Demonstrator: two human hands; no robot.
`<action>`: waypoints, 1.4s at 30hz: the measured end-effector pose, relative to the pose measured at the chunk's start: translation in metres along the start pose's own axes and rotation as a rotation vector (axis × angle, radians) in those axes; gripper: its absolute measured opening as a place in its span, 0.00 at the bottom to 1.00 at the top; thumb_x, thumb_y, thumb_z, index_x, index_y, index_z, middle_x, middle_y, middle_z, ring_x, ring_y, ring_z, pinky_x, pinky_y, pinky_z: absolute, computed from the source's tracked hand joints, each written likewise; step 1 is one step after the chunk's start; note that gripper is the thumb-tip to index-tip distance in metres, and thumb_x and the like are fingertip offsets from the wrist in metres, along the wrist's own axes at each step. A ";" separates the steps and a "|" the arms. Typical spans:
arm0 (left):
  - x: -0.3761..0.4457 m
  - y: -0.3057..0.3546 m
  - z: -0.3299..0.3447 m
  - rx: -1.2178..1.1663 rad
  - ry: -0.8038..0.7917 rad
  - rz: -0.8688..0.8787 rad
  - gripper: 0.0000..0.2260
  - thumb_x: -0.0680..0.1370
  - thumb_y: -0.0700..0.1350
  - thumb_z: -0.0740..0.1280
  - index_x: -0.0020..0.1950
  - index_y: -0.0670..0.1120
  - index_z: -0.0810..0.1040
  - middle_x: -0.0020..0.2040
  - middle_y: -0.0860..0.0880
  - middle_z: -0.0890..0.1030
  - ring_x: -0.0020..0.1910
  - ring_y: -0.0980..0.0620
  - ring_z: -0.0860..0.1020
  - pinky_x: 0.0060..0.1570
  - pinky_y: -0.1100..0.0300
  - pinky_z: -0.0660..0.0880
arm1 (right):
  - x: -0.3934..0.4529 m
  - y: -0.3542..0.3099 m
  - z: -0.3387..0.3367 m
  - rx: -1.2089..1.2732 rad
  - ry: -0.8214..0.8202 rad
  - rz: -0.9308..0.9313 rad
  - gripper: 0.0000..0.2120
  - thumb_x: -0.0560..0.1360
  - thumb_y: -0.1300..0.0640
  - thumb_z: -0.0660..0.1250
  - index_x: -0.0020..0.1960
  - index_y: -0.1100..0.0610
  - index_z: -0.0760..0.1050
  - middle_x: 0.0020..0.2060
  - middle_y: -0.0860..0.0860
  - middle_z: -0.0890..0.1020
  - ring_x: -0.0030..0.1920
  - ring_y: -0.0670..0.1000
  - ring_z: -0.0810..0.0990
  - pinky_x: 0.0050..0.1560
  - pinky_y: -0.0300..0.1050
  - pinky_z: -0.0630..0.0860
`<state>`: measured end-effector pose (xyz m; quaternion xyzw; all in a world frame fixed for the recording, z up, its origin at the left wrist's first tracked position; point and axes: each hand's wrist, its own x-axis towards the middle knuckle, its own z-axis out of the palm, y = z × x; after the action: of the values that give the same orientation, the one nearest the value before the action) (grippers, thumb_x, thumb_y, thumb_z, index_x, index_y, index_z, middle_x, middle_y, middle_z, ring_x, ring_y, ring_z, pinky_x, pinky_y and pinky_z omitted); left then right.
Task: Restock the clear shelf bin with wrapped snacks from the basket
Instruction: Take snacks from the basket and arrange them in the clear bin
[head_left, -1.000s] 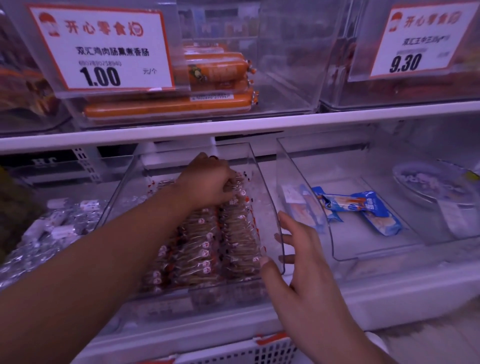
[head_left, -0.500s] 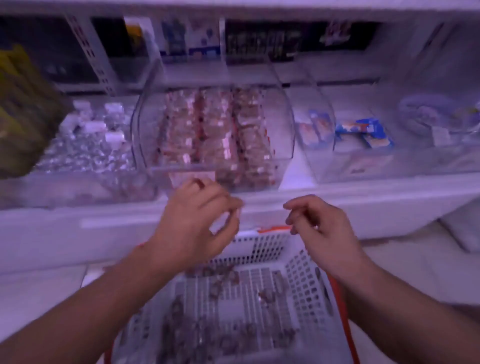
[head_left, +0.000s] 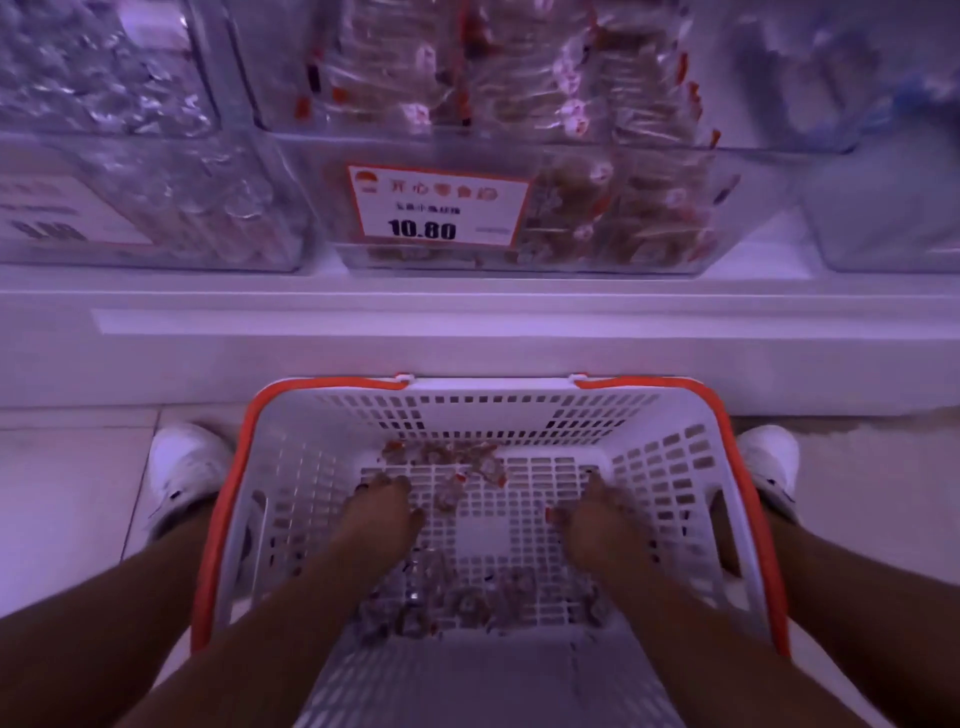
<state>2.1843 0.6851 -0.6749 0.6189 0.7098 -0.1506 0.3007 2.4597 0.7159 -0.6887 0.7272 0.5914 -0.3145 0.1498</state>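
We had both hands down inside the white basket (head_left: 670, 467) on the floor. Our left hand (head_left: 382, 512) and right hand (head_left: 597, 519) pressed among the wrapped snacks (head_left: 441, 597) scattered over the basket bottom, fingertips buried in them; we could not tell whether either grip had closed on a packet. The clear shelf bin (head_left: 291, 171) stood above on the shelf (head_left: 467, 317), well stocked, its price tag (head_left: 439, 205) reading 10.80. White shoes (head_left: 182, 473) flanked the basket.
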 end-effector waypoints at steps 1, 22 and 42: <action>0.009 0.006 0.006 -0.009 -0.001 -0.014 0.19 0.79 0.57 0.60 0.65 0.47 0.73 0.62 0.42 0.76 0.58 0.40 0.77 0.57 0.49 0.77 | 0.006 0.000 0.014 -0.065 0.055 0.013 0.40 0.79 0.40 0.60 0.79 0.62 0.49 0.72 0.65 0.65 0.69 0.64 0.69 0.67 0.58 0.70; 0.053 0.015 0.025 0.209 0.248 0.359 0.20 0.69 0.38 0.73 0.60 0.42 0.77 0.58 0.40 0.77 0.50 0.37 0.78 0.50 0.46 0.77 | 0.023 0.009 0.039 0.075 0.116 -0.119 0.22 0.75 0.56 0.66 0.68 0.56 0.69 0.62 0.55 0.74 0.59 0.56 0.76 0.57 0.49 0.75; 0.049 0.015 0.046 -0.068 0.309 0.066 0.26 0.75 0.41 0.70 0.73 0.45 0.69 0.71 0.40 0.68 0.68 0.37 0.69 0.66 0.45 0.68 | 0.014 0.047 0.035 -0.380 -0.002 -0.425 0.41 0.73 0.58 0.62 0.80 0.56 0.46 0.79 0.55 0.51 0.79 0.57 0.48 0.76 0.52 0.54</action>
<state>2.2071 0.6996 -0.7386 0.6473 0.7315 -0.0194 0.2136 2.4959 0.6942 -0.7311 0.5456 0.7788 -0.2230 0.2146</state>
